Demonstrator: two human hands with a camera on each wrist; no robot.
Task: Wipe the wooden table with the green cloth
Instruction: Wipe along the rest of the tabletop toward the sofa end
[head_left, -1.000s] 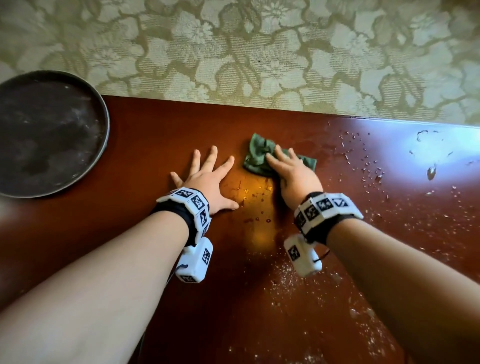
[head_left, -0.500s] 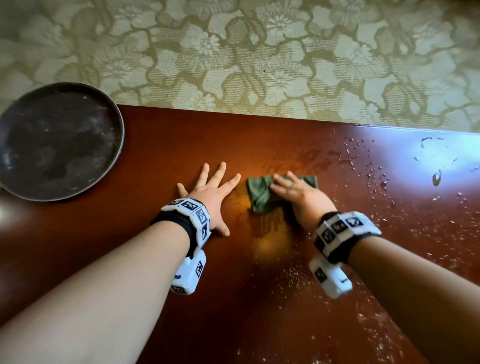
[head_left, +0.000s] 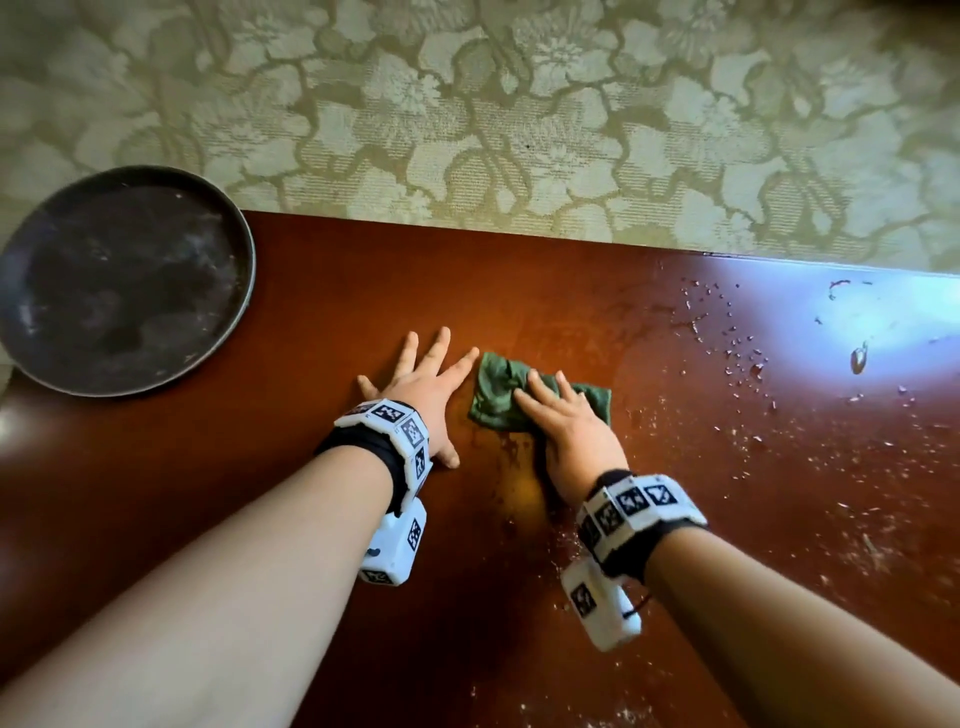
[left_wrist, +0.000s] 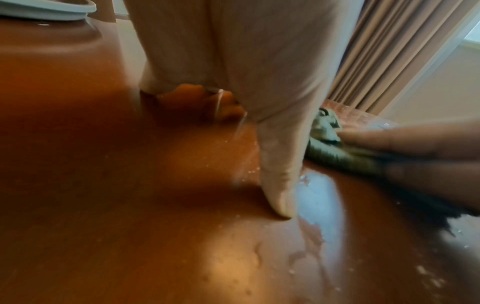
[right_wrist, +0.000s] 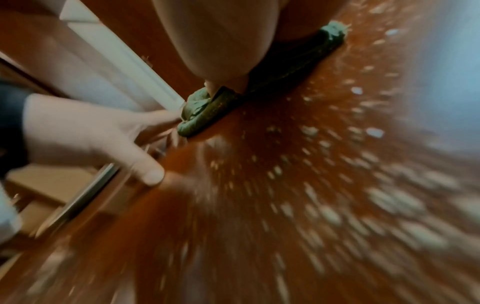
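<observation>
A crumpled green cloth (head_left: 496, 392) lies on the glossy reddish wooden table (head_left: 519, 291), near its middle. My right hand (head_left: 563, 421) presses flat on the cloth with straight fingers, covering its near right part. My left hand (head_left: 421, 387) rests palm down on the bare wood just left of the cloth, fingers spread. In the left wrist view the left thumb (left_wrist: 279, 185) touches the wood with the cloth (left_wrist: 335, 152) beside it. The blurred right wrist view shows the cloth (right_wrist: 207, 111) under my palm.
A round dark metal tray (head_left: 119, 280) sits at the table's far left corner, overhanging the edge. Water droplets and white specks (head_left: 737, 358) scatter over the right half of the table. Patterned carpet (head_left: 519, 104) lies beyond the far edge.
My right hand has slid the cloth toward me and to the left, close to my left hand. The left hand has stayed flat in place.
</observation>
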